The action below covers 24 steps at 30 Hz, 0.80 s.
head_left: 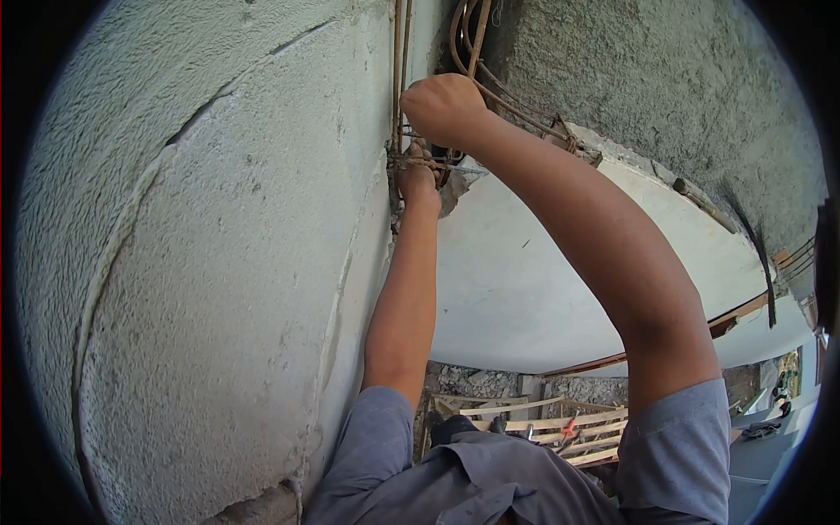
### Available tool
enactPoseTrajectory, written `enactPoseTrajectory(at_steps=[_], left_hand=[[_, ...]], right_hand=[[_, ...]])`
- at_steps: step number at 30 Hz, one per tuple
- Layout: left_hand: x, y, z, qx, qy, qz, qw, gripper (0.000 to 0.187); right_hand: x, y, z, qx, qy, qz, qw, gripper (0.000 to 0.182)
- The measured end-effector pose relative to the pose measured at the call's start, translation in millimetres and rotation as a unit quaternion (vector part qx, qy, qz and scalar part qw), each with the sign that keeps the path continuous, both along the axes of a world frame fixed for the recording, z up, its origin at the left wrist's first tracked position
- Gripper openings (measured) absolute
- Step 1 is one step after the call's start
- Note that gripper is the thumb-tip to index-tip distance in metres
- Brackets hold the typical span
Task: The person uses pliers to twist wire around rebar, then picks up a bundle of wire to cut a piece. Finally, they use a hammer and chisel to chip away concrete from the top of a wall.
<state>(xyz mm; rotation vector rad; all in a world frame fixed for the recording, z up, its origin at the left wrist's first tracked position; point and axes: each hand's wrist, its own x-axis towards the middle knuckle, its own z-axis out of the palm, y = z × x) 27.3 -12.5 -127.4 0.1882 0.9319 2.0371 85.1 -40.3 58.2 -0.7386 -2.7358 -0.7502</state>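
Note:
Thin rusty rebar [398,66] runs upright in the gap between two rough walls, crossed by a short horizontal steel tie [446,164]. My left hand [418,179] reaches up to this crossing, its fingers curled at the rebar and partly hidden among the steel. Just above it, my right hand [444,109] is closed in a fist, back of the hand toward me. What lies inside the fist is hidden. More curved rebar [516,107] bends down behind my right hand toward the broken concrete edge.
A plastered wall [219,262] with a long crack stands close on my left. At right, a white surface [525,271] has a broken upper edge, under a rough cement wall [665,79]. Below me are wooden slats [586,437], a red-handled tool [569,428] and rubble [481,382].

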Motion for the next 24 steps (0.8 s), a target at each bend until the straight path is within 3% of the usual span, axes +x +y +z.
enactPoseTrajectory(at_steps=[7, 13, 16, 21, 24], left_hand=[[17.5, -19.6, 18.2, 0.002, 0.115, 0.072, 0.991, 0.030], [14.9, -5.3, 10.6, 0.040, 0.030, 0.103, 0.993, 0.031], [14.4, -12.7, 15.2, -0.008, 0.109, 0.057, 0.992, 0.031], [10.0, 2.9, -0.1, 0.018, 0.045, 0.059, 0.997, 0.029], [7.4, -0.5, -1.5, 0.071, -0.020, 0.044, 0.996, 0.027]], right_hand=[[-5.4, -5.3, -5.6, -0.054, 0.033, -0.030, 0.998, 0.018], [-5.2, -1.9, -1.6, -0.056, 0.010, -0.022, 0.998, 0.018], [-5.9, -3.0, 2.9, -0.038, -0.016, -0.027, 0.999, 0.019], [-4.5, -5.8, 7.7, -0.023, -0.072, -0.035, 0.997, 0.020], [-4.7, -9.3, 8.2, 0.015, -0.062, -0.016, 0.998, 0.008]])
